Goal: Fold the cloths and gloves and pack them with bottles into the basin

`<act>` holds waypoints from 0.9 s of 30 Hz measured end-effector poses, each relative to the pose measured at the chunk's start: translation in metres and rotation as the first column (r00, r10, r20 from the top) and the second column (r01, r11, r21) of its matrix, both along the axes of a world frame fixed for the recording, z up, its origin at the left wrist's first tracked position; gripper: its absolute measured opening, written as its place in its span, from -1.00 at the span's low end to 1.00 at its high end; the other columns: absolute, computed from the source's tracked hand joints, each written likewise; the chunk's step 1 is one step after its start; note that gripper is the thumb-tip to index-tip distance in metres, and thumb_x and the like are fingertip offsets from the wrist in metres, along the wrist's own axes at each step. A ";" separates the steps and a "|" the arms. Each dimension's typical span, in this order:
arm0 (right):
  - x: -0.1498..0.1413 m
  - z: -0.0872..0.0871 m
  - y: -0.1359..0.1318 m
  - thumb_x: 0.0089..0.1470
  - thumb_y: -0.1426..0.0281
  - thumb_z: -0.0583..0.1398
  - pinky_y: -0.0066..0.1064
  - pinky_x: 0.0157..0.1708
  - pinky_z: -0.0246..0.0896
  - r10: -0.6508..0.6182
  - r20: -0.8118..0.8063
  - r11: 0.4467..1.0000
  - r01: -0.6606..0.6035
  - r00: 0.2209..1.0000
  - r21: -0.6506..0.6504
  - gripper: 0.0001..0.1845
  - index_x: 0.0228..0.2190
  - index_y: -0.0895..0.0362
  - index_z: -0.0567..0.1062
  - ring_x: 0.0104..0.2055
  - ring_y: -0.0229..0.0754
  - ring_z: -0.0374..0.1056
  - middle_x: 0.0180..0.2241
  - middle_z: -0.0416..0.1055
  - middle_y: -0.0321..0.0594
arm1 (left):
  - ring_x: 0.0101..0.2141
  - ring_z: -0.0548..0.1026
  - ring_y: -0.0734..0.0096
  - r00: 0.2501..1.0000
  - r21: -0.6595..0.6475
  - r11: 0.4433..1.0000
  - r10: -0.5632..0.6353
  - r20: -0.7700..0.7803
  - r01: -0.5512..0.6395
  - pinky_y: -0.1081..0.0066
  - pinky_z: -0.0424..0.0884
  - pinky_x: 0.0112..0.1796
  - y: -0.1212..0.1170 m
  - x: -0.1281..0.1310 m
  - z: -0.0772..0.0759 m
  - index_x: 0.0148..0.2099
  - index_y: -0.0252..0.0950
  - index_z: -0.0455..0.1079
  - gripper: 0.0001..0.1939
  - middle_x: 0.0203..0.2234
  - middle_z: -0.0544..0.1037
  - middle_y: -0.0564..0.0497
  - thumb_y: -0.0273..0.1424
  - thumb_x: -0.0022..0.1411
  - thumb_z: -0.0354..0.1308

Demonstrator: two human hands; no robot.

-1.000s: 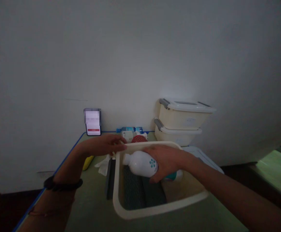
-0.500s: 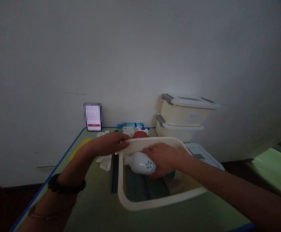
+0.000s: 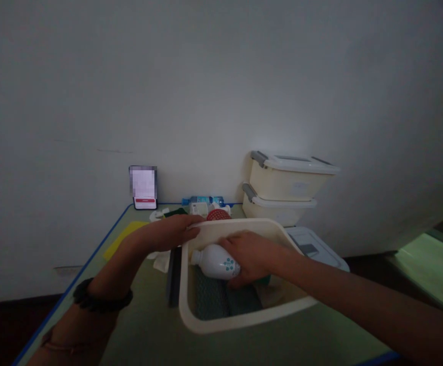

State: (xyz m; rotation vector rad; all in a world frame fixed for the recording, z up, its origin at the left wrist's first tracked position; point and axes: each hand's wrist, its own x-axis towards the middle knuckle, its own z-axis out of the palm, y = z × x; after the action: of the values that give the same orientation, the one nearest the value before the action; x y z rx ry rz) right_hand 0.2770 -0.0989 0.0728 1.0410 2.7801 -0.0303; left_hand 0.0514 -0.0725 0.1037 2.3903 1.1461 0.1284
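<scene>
A cream open storage box stands on the table in front of me, its far left corner gripped by my left hand at the rim. Inside the box, my right hand is wrapped round the lower end of a white plastic bottle with a green dotted mark. The bottle lies on its side, neck to the left. Beneath it is a dark grey-green folded cloth. Something green is partly hidden below my right hand.
Two lidded boxes are stacked against the wall at the back right. A loose lid lies right of the open box. Behind it are a blue-labelled bottle and a red dotted item. A phone leans on the wall; a yellow sheet lies left.
The whole scene has shifted slightly left in view. Both hands keep their holds, and the white bottle stays in nearly the same place inside the box.
</scene>
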 end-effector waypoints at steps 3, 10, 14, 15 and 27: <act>0.000 -0.002 0.001 -0.28 0.03 0.30 -0.13 -0.16 0.27 0.063 -0.011 0.997 -0.062 0.998 0.047 -0.12 -0.01 0.34 0.33 -0.18 0.13 0.41 -0.10 0.44 0.13 | -0.01 0.42 0.16 1.000 -0.003 1.000 -0.001 -0.019 0.001 0.31 0.29 -0.03 0.000 0.000 0.000 0.12 -0.40 0.28 -0.54 0.03 0.45 -0.22 -0.27 0.31 -0.18; -0.011 0.008 0.000 0.08 0.00 0.04 -0.13 -0.21 0.24 0.252 -0.038 0.956 -0.243 0.967 0.167 -0.35 -0.02 0.27 0.35 -0.18 0.06 0.37 -0.15 0.42 0.05 | -0.03 0.43 0.15 1.000 -0.003 1.000 -0.004 -0.025 0.004 0.28 0.28 -0.03 -0.001 0.002 0.001 0.12 -0.39 0.28 -0.55 0.04 0.45 -0.21 -0.28 0.32 -0.18; -0.018 0.008 -0.001 0.18 0.11 -0.04 -0.15 -0.20 0.21 0.325 -0.032 0.930 -0.313 0.945 0.194 -0.39 0.11 0.25 0.26 -0.14 0.05 0.33 -0.13 0.39 0.09 | -0.01 0.42 0.16 0.999 0.010 1.000 -0.010 -0.032 0.010 0.31 0.27 -0.02 0.000 0.002 0.000 0.13 -0.37 0.27 -0.56 0.05 0.44 -0.19 -0.28 0.32 -0.18; -0.019 0.007 -0.001 0.18 0.10 -0.04 -0.15 -0.20 0.21 0.321 -0.034 0.933 -0.309 0.947 0.185 -0.37 0.13 0.25 0.25 -0.15 0.04 0.32 -0.13 0.39 0.10 | -0.02 0.42 0.16 0.999 0.013 1.000 -0.011 -0.033 0.012 0.31 0.28 -0.03 0.000 0.002 -0.001 0.12 -0.36 0.28 -0.57 0.04 0.45 -0.18 -0.28 0.32 -0.18; -0.018 0.008 0.001 0.05 0.04 0.12 -0.10 -0.04 0.13 0.313 -0.028 0.942 -0.307 0.949 0.132 -0.23 0.19 0.16 0.17 0.04 0.11 0.20 0.04 0.24 0.12 | -0.09 0.46 0.16 1.000 0.029 0.999 -0.021 -0.005 0.021 0.31 0.31 -0.08 0.002 0.000 -0.002 0.09 -0.30 0.32 -0.57 -0.03 0.51 -0.14 -0.24 0.31 -0.17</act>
State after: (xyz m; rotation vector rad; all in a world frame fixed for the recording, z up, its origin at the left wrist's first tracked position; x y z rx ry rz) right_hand 0.2593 -0.0979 0.0804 0.6198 2.9896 0.1656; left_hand 0.0512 -0.0706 0.1017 2.4285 1.1276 0.1336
